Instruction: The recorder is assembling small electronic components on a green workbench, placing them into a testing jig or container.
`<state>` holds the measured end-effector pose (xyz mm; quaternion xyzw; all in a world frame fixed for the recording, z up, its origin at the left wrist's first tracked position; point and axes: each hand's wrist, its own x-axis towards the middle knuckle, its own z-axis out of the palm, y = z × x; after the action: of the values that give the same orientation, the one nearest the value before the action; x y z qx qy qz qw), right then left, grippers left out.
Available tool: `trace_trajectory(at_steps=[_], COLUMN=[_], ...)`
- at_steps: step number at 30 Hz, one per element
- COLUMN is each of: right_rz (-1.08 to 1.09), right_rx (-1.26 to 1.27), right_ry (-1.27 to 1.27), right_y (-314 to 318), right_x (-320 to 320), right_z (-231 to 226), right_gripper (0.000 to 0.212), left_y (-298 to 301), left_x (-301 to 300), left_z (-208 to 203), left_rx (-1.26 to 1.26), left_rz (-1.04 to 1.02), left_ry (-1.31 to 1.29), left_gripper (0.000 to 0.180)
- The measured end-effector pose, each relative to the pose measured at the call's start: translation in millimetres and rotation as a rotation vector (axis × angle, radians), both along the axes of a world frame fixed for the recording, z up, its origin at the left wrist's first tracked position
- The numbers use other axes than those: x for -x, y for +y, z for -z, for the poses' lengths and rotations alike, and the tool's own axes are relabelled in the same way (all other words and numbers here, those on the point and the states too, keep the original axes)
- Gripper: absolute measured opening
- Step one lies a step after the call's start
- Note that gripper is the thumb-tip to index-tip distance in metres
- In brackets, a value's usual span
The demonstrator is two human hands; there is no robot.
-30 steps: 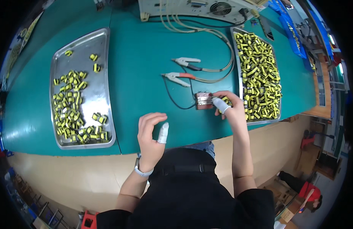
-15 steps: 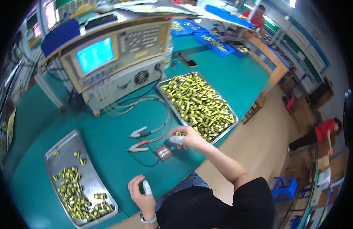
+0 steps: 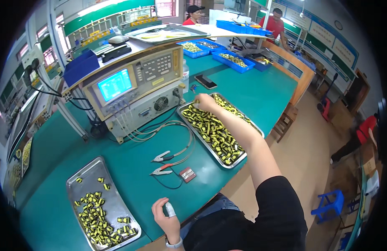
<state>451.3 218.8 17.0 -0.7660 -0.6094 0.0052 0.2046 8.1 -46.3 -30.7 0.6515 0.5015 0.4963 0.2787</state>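
Observation:
My right hand (image 3: 205, 103) reaches over the far left end of a metal tray (image 3: 254, 126) heaped with small yellow-and-black wound components (image 3: 212, 129). Its fingers are closed, with a bit of yellow showing at the tips. Near the table's front edge my left hand (image 3: 167, 218) is held up with nothing in it, fingers loosely bent and thumb apart; a white cover wraps the thumb. Between the hands lie a small reddish-brown test fixture (image 3: 188, 175) with metal contacts, a black-handled clip (image 3: 161, 157) and a red-handled clip (image 3: 161, 169).
A second metal tray (image 3: 114, 196) at the left holds more components. Behind stands a bench meter (image 3: 139, 83) with a lit blue screen, its cables running to the clips. A phone (image 3: 206, 81) and blue bins (image 3: 233, 61) are farther back. Other people are in the room.
My right hand has moved from beside the test fixture up to the far end of the right tray. My left hand stays near the front edge. The view has shifted.

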Motion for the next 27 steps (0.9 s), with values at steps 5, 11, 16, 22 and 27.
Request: trace_trajectory(at_steps=[5,11,16,22,27], right_rz=[0.072,0.057,0.009,-0.133,-0.159], right_rx=[0.183,0.209,0.143,0.174,0.135], right_ry=[0.005,-0.184,-0.415,-0.160,-0.141], right_y=[15,29,57,63,40], right_x=[5,8,1,-18,-40], right_z=[-12,-28,-5,46,28], right_gripper=[0.036,0.045,0.045,0.037,0.041], left_y=[-5,-3,0,3,0], left_x=[1,-5,-6,-1,-2], left_z=[-3,-5,-6,-7,0], left_rx=[-0.025,-0.030,0.011,-0.028,-0.039], left_rz=[-0.024,-0.012,-0.079,-0.042,0.041], left_ry=[0.044,0.105,0.088,0.117,0.098], left_gripper=[0.014,0.015,0.016,0.020,0.029])
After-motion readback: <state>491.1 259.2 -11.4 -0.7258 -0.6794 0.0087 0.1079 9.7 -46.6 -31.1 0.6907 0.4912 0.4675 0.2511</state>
